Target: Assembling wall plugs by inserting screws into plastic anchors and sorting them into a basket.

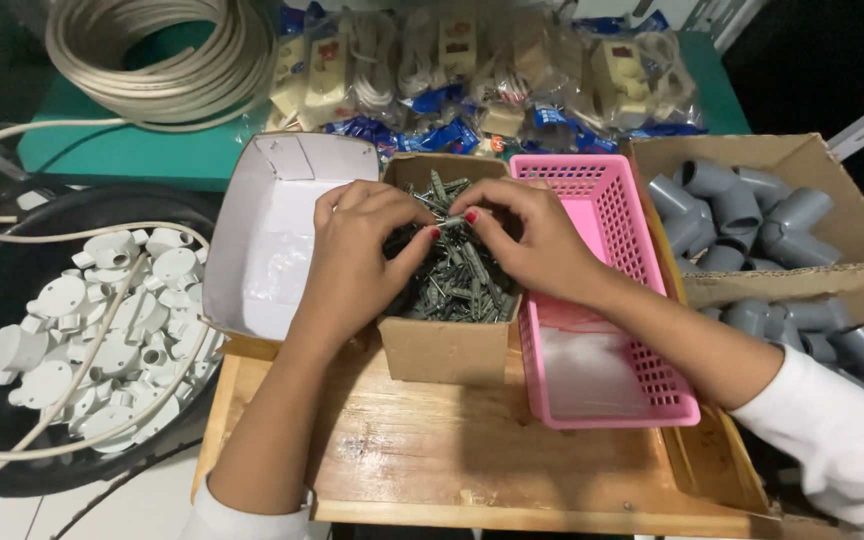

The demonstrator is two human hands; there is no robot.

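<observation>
A small brown cardboard box (444, 348) sits in the middle of a wooden table (432, 460) and is full of grey wall plugs with screws (457, 285). Both my hands hover over the box. My left hand (357, 255) and my right hand (527, 240) pinch the same grey plug-and-screw piece (452, 220) between their fingertips, just above the pile. An open white cardboard box (272, 235) stands to the left of the brown box. On the right of it lies a pink plastic basket (602, 300).
A black tub (12, 290) of white round conduit boxes sits at the left with white cable across it. Cardboard boxes of grey pipe elbows (742, 210) stand at the right. Coiled cable (152, 60) and bagged sockets (472, 70) lie behind.
</observation>
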